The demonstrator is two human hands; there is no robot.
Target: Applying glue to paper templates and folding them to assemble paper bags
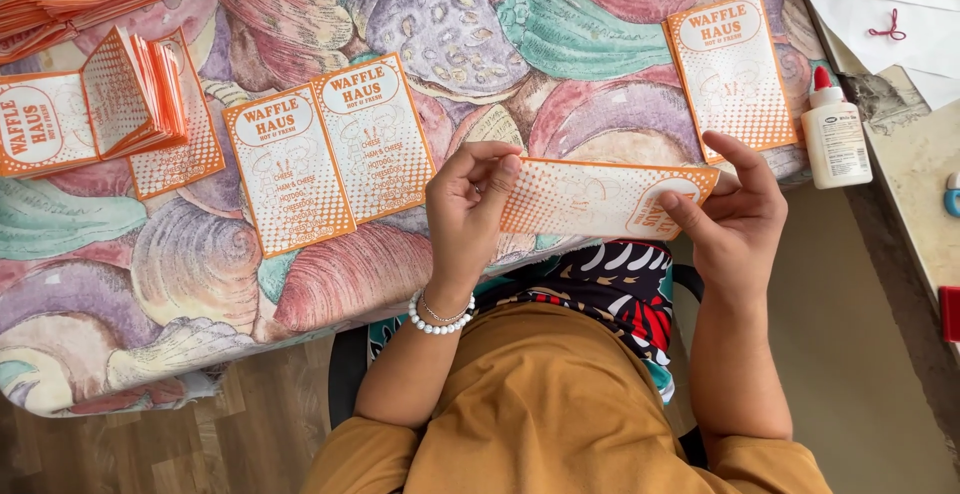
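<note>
Orange-and-white paper sleeve held flat between both hands, above near edge of surface, over person's lap. Left hand: fingers pinching sleeve's left end. Right hand: fingers pinching right end, thumb on top. Head view also shows two flat sleeves side by side left of left hand, another sleeve just beyond right hand, white glue bottle with red cap near right hand, folded stack far left. Surface covered by shell-print cloth.

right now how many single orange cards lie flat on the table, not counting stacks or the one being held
3: a side-by-side pair left of the left hand, namely left card and right card, plus a far card beside the glue bottle. Others may hide under stacks.
</note>
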